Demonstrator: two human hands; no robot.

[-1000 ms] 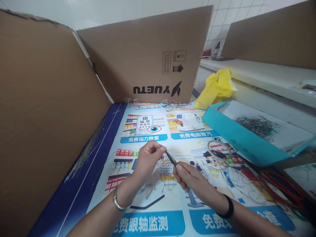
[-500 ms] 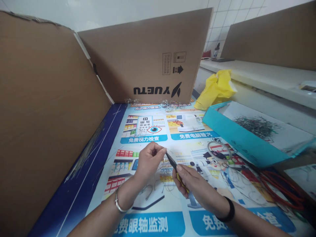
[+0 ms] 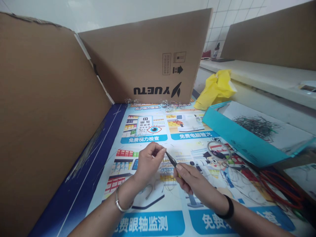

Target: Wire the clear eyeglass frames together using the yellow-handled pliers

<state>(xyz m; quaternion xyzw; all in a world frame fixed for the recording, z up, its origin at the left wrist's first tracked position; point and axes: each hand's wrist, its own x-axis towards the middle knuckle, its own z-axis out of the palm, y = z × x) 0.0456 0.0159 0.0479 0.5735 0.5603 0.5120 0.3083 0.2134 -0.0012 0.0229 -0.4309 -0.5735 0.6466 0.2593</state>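
Observation:
My left hand (image 3: 149,161) is pinched shut on a thin wire piece (image 3: 163,156), too fine to make out well, held just above the printed poster mat (image 3: 153,223). My right hand (image 3: 190,179) grips small dark-tipped pliers (image 3: 171,159) with yellow handles. The pliers' tip meets the wire right at my left fingertips. A silver bangle sits on my left wrist and a black band on my right. Thin wire spectacle frames (image 3: 158,187) lie on the mat under my hands.
Cardboard walls stand at the left (image 3: 44,115) and back (image 3: 148,56). A teal tray (image 3: 237,135) at the right holds a heap of small metal parts (image 3: 256,123). A yellow bag (image 3: 216,87) lies behind it. Red cords (image 3: 281,189) and a loose lens ring (image 3: 218,148) lie at the right.
Both hands stay almost in place; the pliers' tip has shifted slightly against the wire at my left fingertips.

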